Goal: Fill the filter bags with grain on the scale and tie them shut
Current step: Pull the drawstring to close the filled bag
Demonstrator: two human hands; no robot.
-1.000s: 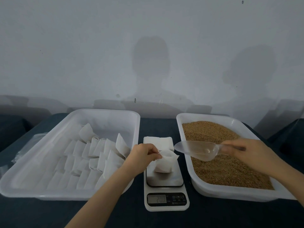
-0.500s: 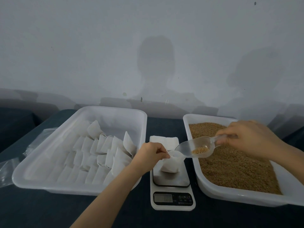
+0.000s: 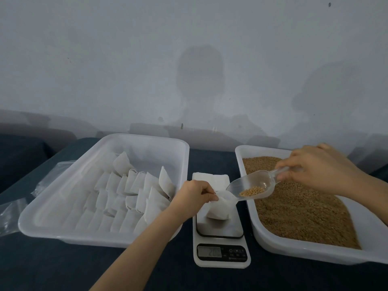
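Centre of the frame: a small white filter bag [image 3: 220,207] stands on the steel plate of the scale [image 3: 221,244], soft and crumpled, mouth held open. The left hand [image 3: 195,196] pinches its rim with curled fingers. The right hand [image 3: 321,171] grasps the handle of a clear scoop [image 3: 255,181], tipped down, lip at the bag's mouth, golden-brown grain [image 3: 252,191] heaped near the tip. Lower right, the white tray [image 3: 315,254] holds more.

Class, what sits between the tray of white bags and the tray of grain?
In the head view, the scale stands there, a filter bag on it pinched by the left hand; a stack of flat bags lies behind.
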